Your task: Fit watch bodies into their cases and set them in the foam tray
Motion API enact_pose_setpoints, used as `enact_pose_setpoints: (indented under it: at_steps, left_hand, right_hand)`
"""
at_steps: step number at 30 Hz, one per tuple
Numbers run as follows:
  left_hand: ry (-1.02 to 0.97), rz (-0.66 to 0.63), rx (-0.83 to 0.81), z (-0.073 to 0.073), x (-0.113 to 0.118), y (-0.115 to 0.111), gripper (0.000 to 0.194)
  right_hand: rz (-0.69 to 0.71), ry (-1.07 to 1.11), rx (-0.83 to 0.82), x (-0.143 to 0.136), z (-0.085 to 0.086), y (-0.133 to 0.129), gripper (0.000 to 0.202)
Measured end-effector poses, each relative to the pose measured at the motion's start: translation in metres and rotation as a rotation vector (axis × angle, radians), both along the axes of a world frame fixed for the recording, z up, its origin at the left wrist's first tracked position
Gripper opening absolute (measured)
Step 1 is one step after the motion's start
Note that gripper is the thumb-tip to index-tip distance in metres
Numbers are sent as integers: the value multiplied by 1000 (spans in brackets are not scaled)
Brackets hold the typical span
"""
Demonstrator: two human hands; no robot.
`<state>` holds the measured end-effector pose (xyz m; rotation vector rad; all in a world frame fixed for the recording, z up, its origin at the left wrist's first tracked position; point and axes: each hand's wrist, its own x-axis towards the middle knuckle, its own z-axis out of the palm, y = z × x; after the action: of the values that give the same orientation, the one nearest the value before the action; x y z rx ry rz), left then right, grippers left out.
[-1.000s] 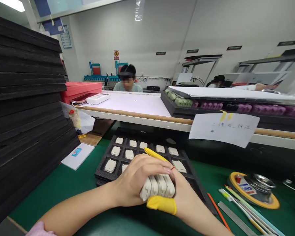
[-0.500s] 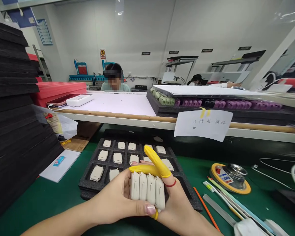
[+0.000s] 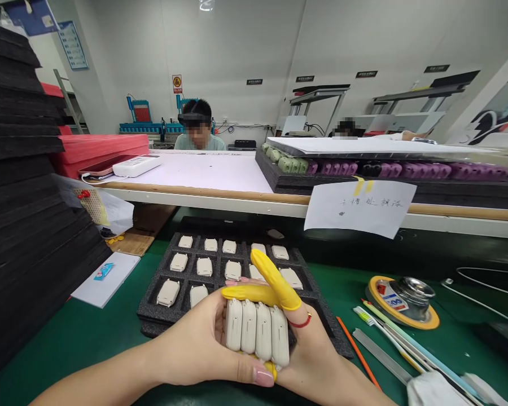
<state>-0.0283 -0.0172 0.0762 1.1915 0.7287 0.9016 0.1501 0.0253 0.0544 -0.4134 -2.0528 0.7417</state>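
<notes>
Several pale beige cases (image 3: 256, 331) stand side by side in a row between my two hands. My left hand (image 3: 203, 344) is wrapped round the row from the left, its thumb along the lower edge. From the right, my right hand (image 3: 305, 344) holds the same row, with a yellow finger cover (image 3: 275, 279) on a raised digit; its other fingers are mostly hidden. Just beyond the hands lies a black foam tray (image 3: 152, 310) with more beige cases (image 3: 168, 293) in its compartments.
Black foam sheets (image 3: 17, 169) are stacked at the left. On the right lie a round orange-rimmed container (image 3: 427, 318), a toothbrush (image 3: 389, 341) and an orange stick (image 3: 358, 352). A shelf (image 3: 220, 200) crosses behind the tray; a person (image 3: 198, 132) sits beyond.
The view has shifted slightly, so the shelf and tray appear higher. Both hands still hold the row of cases, which shows slightly lower and farther right.
</notes>
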Motion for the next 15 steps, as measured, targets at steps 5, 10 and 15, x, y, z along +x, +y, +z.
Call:
enact_pose_setpoints:
  at_steps: [5,10,15]
  left_hand:
    - [18,38,36,-2,3,0,57]
    - [92,200,56,-6,7,-1,58]
    - [252,292,323,-2,5,-6,47]
  right_hand:
    - [-5,-29,131,-4,2,-1,74]
    - [-18,-148,259,1,4,-6,86]
    - [24,-70,12,15,1,-9,94]
